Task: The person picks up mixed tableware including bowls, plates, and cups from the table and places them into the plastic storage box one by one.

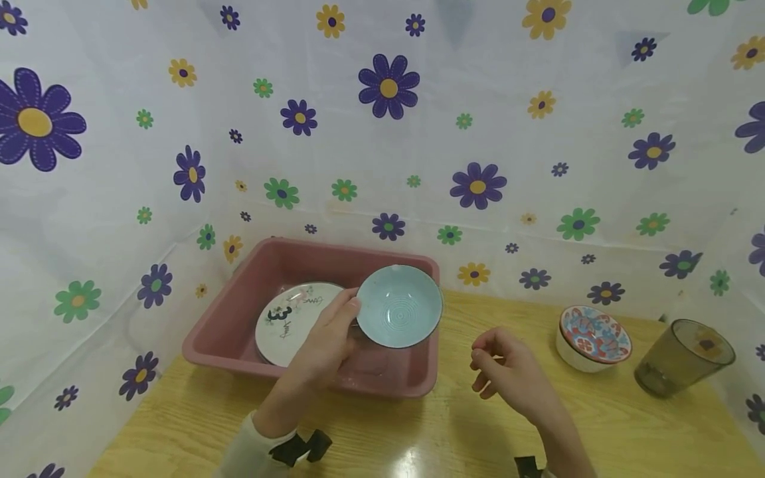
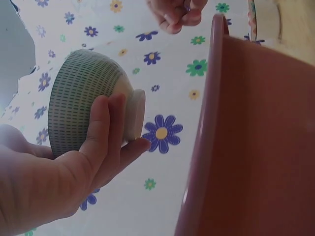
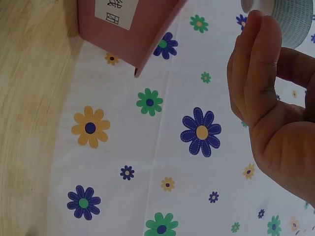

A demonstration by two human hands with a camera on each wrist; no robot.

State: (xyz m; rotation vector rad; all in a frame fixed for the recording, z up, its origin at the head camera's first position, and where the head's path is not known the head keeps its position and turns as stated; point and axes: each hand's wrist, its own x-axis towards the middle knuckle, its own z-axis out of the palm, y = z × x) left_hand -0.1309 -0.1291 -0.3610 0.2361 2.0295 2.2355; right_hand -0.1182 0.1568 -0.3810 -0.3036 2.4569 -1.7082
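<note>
A light blue bowl [image 1: 399, 307] is tilted above the right part of a pink basin [image 1: 224, 332]. My left hand [image 1: 325, 335] grips it by its left side, thumb at the rim. In the left wrist view, the fingers curl under the outside of the bowl [image 2: 81, 98], which has a pattern of small dashes, and touch near its pale foot. My right hand [image 1: 516, 372] hovers to the right of the basin over the table, fingers loosely bent, holding nothing. The right wrist view shows this hand [image 3: 275, 108] apart from the bowl.
A white plate [image 1: 293, 328] with dark lettering lies in the basin. On the right of the wooden table [image 1: 478, 425] stand a small bowl [image 1: 594, 338] with a red and blue pattern and a tinted glass [image 1: 681, 358]. A flowered curtain [image 1: 335, 153] surrounds the back and sides.
</note>
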